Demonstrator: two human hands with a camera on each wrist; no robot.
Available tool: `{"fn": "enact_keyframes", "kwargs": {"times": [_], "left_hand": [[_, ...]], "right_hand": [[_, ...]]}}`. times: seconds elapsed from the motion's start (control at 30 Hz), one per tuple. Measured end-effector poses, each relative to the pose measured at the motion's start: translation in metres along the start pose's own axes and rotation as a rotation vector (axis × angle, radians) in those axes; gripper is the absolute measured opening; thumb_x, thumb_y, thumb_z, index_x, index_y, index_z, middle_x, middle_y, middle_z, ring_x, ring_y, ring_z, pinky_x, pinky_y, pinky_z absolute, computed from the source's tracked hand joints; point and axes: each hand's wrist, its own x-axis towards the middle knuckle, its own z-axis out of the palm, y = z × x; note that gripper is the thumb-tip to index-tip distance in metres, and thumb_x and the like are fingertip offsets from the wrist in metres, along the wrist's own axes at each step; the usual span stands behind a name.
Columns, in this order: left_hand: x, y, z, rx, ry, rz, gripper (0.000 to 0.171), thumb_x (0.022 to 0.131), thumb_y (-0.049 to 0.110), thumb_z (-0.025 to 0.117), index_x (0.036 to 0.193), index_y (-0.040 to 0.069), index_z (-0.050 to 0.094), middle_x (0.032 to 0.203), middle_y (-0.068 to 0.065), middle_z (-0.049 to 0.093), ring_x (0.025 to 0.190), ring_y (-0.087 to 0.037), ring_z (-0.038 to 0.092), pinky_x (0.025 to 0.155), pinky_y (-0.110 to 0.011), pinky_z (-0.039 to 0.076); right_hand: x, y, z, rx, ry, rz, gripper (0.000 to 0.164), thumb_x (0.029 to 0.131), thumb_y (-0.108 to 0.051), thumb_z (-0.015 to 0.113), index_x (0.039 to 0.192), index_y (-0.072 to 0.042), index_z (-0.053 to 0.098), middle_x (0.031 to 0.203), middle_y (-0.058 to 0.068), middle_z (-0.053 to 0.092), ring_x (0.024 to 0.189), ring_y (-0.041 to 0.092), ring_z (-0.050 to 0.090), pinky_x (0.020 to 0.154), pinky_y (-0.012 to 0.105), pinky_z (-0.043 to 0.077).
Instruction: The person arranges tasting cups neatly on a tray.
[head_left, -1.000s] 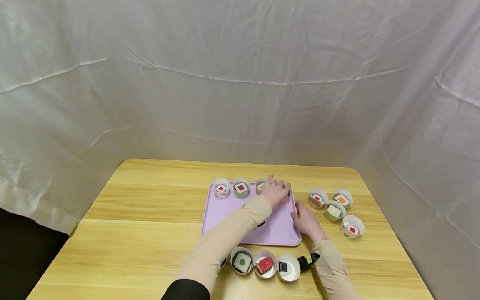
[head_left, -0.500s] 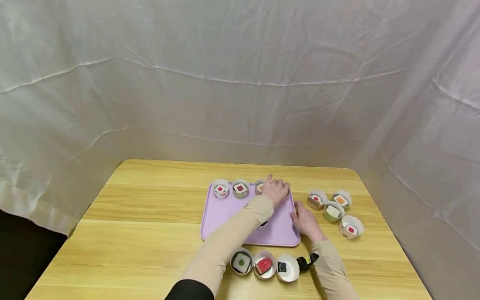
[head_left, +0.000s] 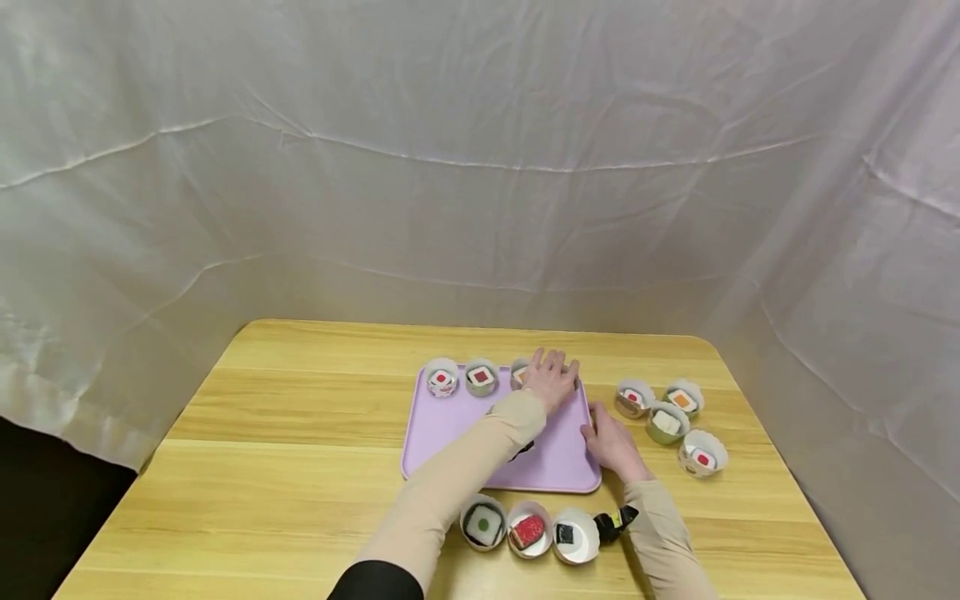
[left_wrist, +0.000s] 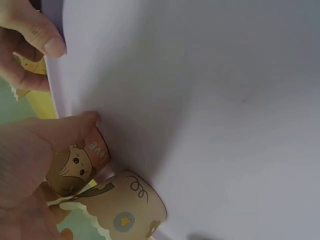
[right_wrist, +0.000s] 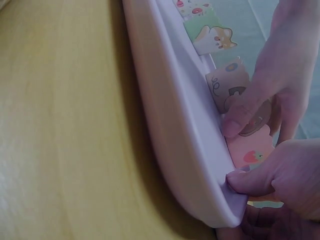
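Note:
My left hand (head_left: 551, 382) reaches to the far right corner of the lilac tray (head_left: 450, 433). Its thumb presses the side of a pink paper cup (left_wrist: 98, 150) printed with a cartoon girl, the fingers lying beyond; in the head view the hand covers most of this cup. Beside it stands a beige paper cup (left_wrist: 127, 207), partly hidden in the head view by the same hand. On the tray's right edge, my right hand (head_left: 615, 443) pinches the rim, thumb on top and fingers underneath. Two more cups, one with a red-centred sushi-like piece (head_left: 441, 379), line the tray's far edge.
Right of the tray, several cups with sushi-like pieces cluster, including an orange-topped piece (head_left: 681, 402). Along the near side stand more cups, such as one holding a red piece (head_left: 528, 531). A grey curtain (head_left: 480, 208) backs the wooden table (head_left: 285, 467).
My left fingers have straightened and spread a little over the cup at the tray's corner. The orange-topped piece in the neighbouring cup shows more. My right hand keeps its place on the tray.

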Motion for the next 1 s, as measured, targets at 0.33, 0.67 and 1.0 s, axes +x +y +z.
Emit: {"fn": "enact_keyframes", "kwargs": {"times": [0.33,0.67,1.0], "left_hand": [[-0.01,-0.015,-0.005,-0.155,-0.061,0.067,0.083,0.099,0.047,0.057,0.163,0.019,0.012,0.172,0.003,0.01,0.159,-0.016,0.003,0.13,-0.039,0.003],[-0.03,-0.015,-0.015,-0.307,-0.068,0.16,0.092,0.095,0.053,0.061,0.163,0.015,0.011,0.172,-0.002,0.003,0.159,-0.019,-0.002,0.129,-0.041,-0.001],[-0.044,-0.031,-0.032,-0.527,-0.134,0.176,0.091,0.096,0.046,0.062,0.163,0.012,0.01,0.171,-0.007,-0.004,0.159,-0.022,-0.007,0.128,-0.043,-0.007]], "right_hand": [[0.002,-0.001,-0.002,0.002,-0.004,0.009,0.043,0.102,-0.011,0.048,0.14,0.008,0.042,0.129,0.037,0.058,0.117,0.052,0.058,0.1,0.06,0.046],[0.005,0.004,-0.001,-0.007,-0.004,0.002,0.044,0.102,-0.011,0.049,0.141,0.008,0.042,0.124,0.036,0.061,0.112,0.05,0.061,0.095,0.059,0.048],[0.005,0.001,0.0,0.009,-0.004,0.0,0.045,0.101,-0.01,0.049,0.142,0.007,0.041,0.122,0.034,0.063,0.11,0.049,0.062,0.096,0.059,0.048]]}}
